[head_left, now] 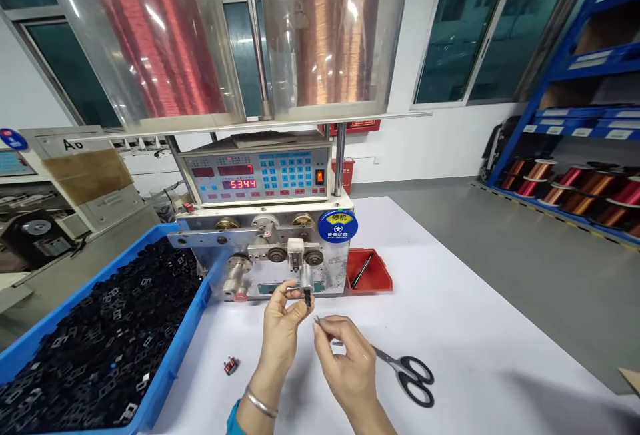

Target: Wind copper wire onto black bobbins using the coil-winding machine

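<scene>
Well, nearest, the right hand (345, 358) held its grip pinched on a thin metallic piece (317, 319), with black-handled scissors (406, 371) just beside it on the white counter (475, 328). The left hand (283, 328) clenched a small black bobbin (307, 297) against the front of the coil winding machine (260, 255). Off left lay a small red-and-black part (231, 365) and a blue tray (170, 348) heaped with black bobbins.

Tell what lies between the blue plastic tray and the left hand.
Between the blue plastic tray and the left hand, a small red-and-black component lies on the white table, in the head view.
</scene>
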Available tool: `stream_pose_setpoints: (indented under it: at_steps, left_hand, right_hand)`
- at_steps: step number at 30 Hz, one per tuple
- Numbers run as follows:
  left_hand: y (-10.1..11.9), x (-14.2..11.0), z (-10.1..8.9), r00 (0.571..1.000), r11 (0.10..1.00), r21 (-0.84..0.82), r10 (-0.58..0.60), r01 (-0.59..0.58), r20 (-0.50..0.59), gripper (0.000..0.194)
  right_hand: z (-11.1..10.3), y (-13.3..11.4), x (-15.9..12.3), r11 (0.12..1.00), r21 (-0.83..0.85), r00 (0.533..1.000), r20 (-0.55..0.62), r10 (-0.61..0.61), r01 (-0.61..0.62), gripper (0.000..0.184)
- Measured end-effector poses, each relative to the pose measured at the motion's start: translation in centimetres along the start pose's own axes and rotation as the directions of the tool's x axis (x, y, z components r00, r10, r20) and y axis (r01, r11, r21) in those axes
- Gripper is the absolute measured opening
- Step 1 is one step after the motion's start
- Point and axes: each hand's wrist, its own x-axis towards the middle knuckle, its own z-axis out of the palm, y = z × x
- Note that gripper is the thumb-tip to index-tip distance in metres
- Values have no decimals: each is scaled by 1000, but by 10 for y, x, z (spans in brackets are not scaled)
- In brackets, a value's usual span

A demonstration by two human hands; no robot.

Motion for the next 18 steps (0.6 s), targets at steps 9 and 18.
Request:
stream_pose_setpoints:
  at_steps: [9, 18]
  left_hand:
    - [3, 1, -5, 996, 991, 127, 39, -50, 84, 42]
    - [6, -2, -6, 997, 987, 155, 38, -49, 72, 42]
  right_hand:
    - [23, -8, 6, 982, -167, 993, -63, -96, 84, 22]
    - [25, -10, 11, 952, -293, 995, -19, -99, 89, 24]
